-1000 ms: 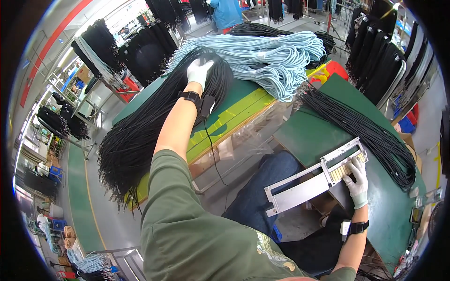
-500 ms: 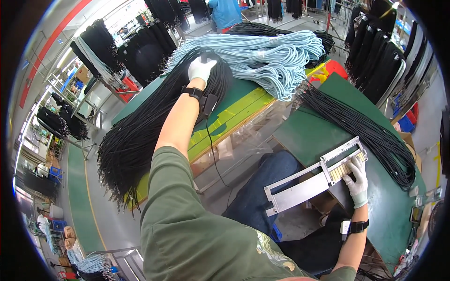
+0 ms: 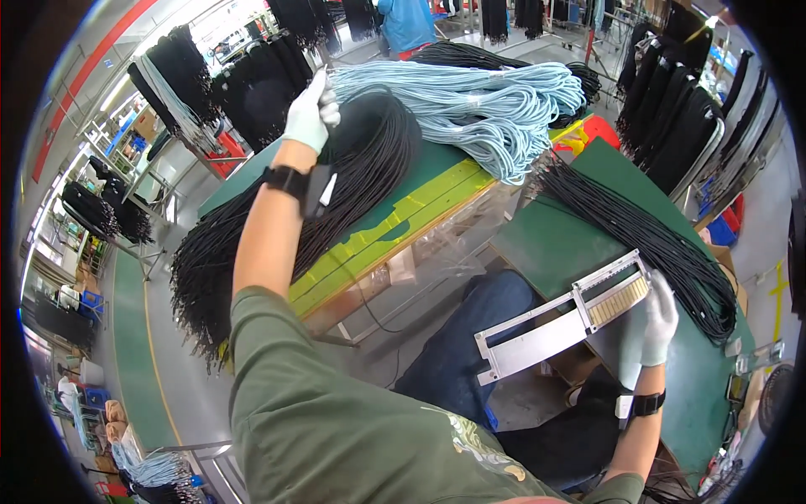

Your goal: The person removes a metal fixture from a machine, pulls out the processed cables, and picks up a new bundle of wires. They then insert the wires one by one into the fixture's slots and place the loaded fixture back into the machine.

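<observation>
Far left: racks hung with black cable bundles (image 3: 101, 214) beside a green floor strip.

Left hand (image 3: 309, 113), white glove, arm stretched out over the far side of the green worktop (image 3: 437, 172). Grip clenched on a few strands at the top of the black cable bundle (image 3: 277, 244), lifted clear of the heap. Black wrist strap (image 3: 290, 181) with a small device on that forearm.

The black bundle runs from the worktop's far side diagonally down over its left edge, loose ends fanning out above the floor. Yellow strip (image 3: 382, 239) runs along the worktop's near edge.

Centre-back: light blue cable bundle (image 3: 478, 105) lies across the far right part of the same worktop, touching the black bundle where the two heaps meet; its looped ends hang off the right corner.

Centre-near: metal comb fixture (image 3: 558, 323), a long flat plate with a row of tan slots at its right end, held over the lap, jutting off the near edge of the second green worktop (image 3: 554, 244).

Right: second black cable bundle (image 3: 655, 244) lies diagonally across that worktop. Right hand (image 3: 659, 315), also gloved, sits at the slotted end of the fixture, fingers on it; can't tell if the grip is closed around it or just resting.

Far right: more black cables (image 3: 688, 118) hang on a rack.
</observation>
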{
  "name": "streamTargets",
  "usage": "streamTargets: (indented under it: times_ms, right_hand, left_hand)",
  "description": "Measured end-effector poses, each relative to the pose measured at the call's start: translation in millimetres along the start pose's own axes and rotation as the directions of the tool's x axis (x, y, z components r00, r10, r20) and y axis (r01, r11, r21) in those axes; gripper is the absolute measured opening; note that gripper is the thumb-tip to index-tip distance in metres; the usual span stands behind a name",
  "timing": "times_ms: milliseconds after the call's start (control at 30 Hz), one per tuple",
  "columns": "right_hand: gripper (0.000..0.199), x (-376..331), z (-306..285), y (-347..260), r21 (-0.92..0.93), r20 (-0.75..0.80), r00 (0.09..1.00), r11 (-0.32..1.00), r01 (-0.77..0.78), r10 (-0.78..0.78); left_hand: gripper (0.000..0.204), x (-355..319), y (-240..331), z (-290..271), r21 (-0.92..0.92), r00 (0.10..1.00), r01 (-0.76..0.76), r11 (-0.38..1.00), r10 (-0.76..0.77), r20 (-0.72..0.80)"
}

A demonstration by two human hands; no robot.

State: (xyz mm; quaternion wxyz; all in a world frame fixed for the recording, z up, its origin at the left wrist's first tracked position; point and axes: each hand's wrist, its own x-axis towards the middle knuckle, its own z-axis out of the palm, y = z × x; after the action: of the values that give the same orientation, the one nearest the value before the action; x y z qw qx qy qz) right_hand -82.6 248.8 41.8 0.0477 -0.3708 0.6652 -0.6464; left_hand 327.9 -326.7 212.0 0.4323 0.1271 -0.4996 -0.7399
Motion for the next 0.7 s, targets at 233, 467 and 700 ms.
streamTargets:
  times_ms: [233, 467, 700]
  right_hand:
    - [0.041, 35.2, 167.8, -172.4, 0.293, 0.625, 0.780, 0.933, -0.210, -0.021]
    - [0.031, 9.7, 332.8, -201.9, 0.263, 0.919, 0.388, 0.625, -0.735, 0.069]
    - [0.026, 15.5, 337.7, -263.2, 0.652, 0.689, 0.723, 0.480, -0.587, -0.053]
  left_hand:
    - [0.025, -137.2, -15.8, 122.9, 0.720, 0.984, 0.099, 0.686, 0.038, -0.171]
    - [0.019, -218.0, -67.7, 144.4, 0.919, 0.981, -0.195, 0.342, 0.088, 0.175]
    - [0.041, -214.0, -17.8, 97.1, 0.917, 0.564, -0.327, -0.226, 0.732, 0.382]
